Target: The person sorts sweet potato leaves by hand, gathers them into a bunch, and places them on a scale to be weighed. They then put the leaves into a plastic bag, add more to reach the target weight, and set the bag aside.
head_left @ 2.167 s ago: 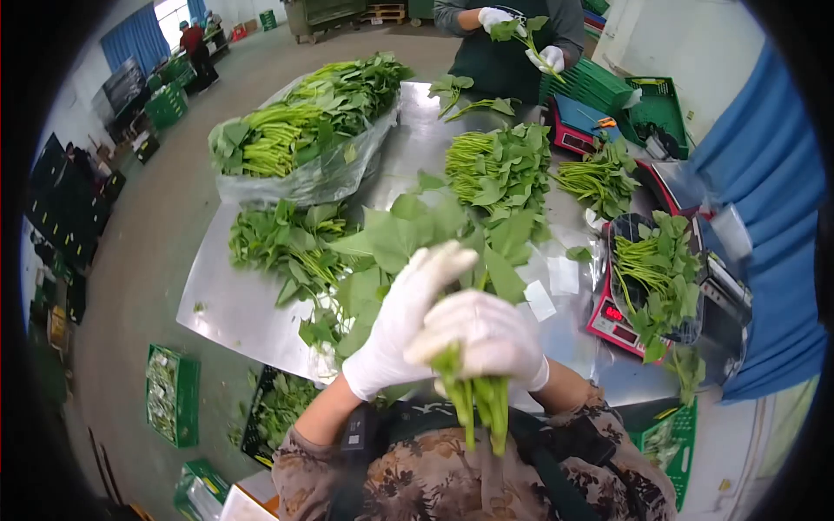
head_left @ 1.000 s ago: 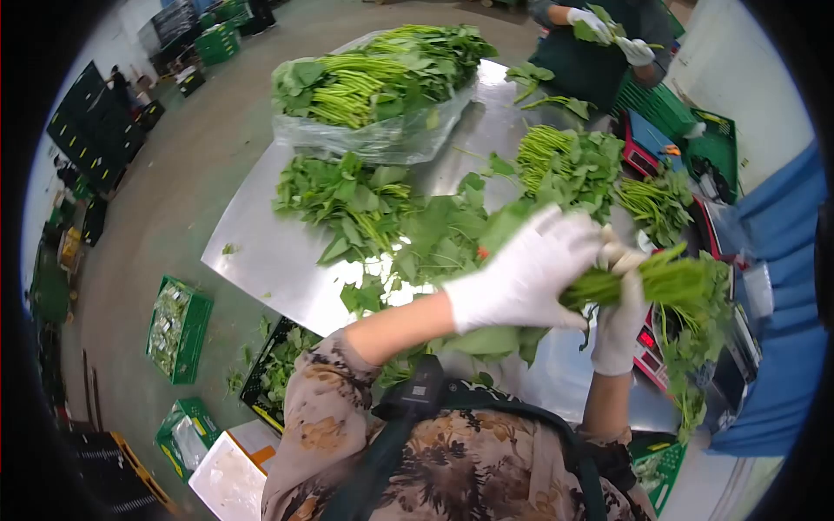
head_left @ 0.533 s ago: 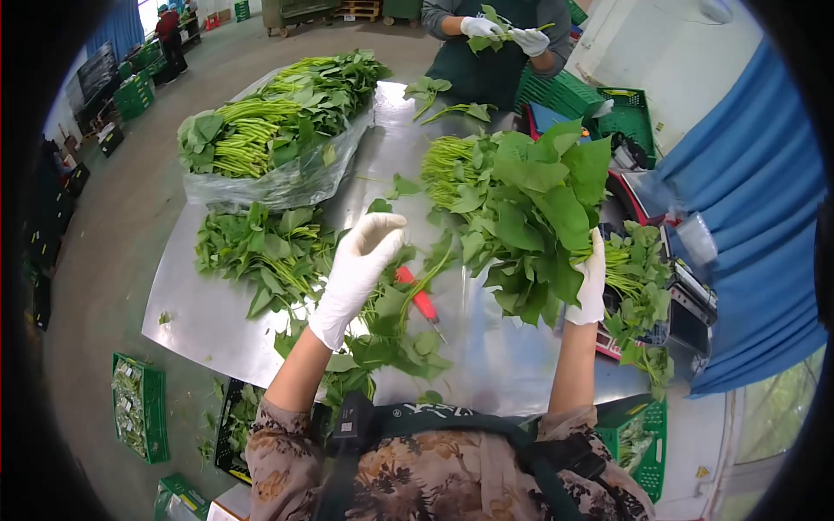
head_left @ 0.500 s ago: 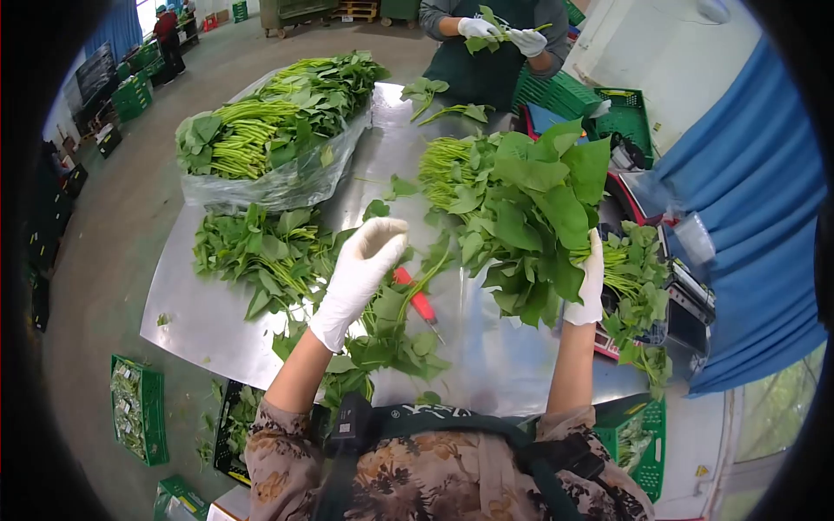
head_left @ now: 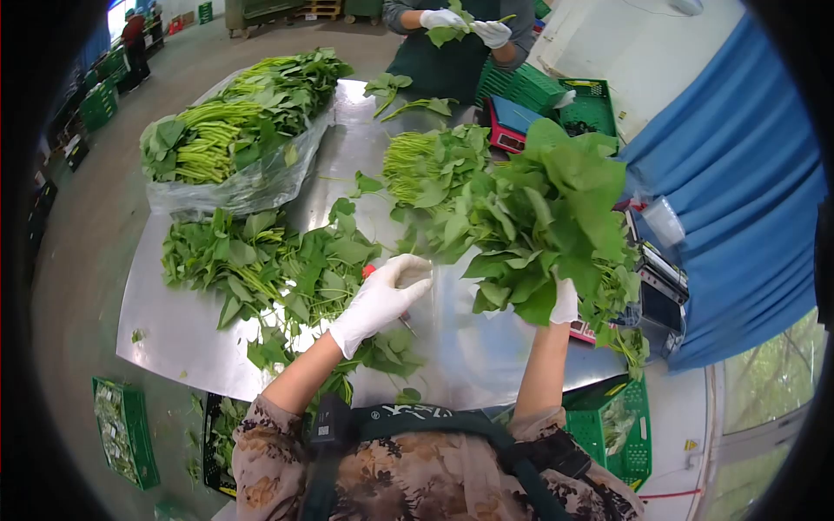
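Note:
My right hand, in a white glove, grips a bunch of broad-leaved greens by its lower right side; the leaves hide most of the fingers. Left of it, my gloved left hand hovers over the metal table, thumb and fingers curved apart with nothing between them. Behind that hand lies a red-handled tool, mostly covered, its thin metal tip showing below. Loose leafy stems spread beside and under my left forearm. A row of bundled greens lies beyond the held bunch.
A plastic-wrapped heap of greens fills the far left of the table. Across it, a co-worker's gloved hands hold a leafy stem. A red scale with a blue top, green crates and a blue curtain stand right.
My left hand has come down and right, its thumb and fingers parting further, and now covers part of the red-handled tool. The bunch in my right hand has turned slightly. The whole view has shifted.

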`<state>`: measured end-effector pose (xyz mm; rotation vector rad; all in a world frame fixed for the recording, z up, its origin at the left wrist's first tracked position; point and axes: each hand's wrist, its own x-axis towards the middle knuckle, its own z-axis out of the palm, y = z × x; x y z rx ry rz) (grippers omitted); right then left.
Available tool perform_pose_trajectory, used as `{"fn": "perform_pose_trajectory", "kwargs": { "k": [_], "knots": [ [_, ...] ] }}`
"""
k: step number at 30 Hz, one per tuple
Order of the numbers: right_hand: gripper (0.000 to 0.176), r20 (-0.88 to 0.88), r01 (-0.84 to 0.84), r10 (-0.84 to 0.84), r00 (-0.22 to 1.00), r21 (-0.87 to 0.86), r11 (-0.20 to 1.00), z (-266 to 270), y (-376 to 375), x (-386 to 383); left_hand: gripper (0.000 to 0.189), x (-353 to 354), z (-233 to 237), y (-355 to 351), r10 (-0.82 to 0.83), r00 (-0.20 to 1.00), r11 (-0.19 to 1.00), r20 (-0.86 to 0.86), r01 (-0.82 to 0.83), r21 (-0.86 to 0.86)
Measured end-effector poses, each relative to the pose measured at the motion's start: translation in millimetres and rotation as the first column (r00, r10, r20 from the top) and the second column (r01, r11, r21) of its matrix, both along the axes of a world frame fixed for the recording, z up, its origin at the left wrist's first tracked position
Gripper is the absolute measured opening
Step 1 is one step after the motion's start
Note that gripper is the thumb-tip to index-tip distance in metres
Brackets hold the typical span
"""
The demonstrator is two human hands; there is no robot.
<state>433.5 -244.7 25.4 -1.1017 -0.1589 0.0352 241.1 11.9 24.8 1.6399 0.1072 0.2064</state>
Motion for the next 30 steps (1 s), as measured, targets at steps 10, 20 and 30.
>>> {"fn": "perform_pose_trajectory", "kwargs": {
  "k": [10,20,30],
  "knots": [
    [0.033,-0.074,-0.027,0.045,0.996,0.22,0.975,24.5,-21.0,-4.3,0.024,10.3,-41.9,24.0,0.201,0.979,0.837,0.037,-0.191,0.512],
    [0.026,-0.102,-0.267,0.374,0.922,0.533,0.803,45.7,-24.5,-28.6,0.028,-0.5,-92.6,43.0,0.182,0.951,0.562,-0.25,0.108,0.82],
    [0.021,-0.063,-0.424,0.627,0.776,0.685,0.593,42.0,-17.4,-59.0,0.012,-8.0,-91.8,79.4,0.104,0.962,0.992,-0.252,-0.082,0.096]
  ]
}}
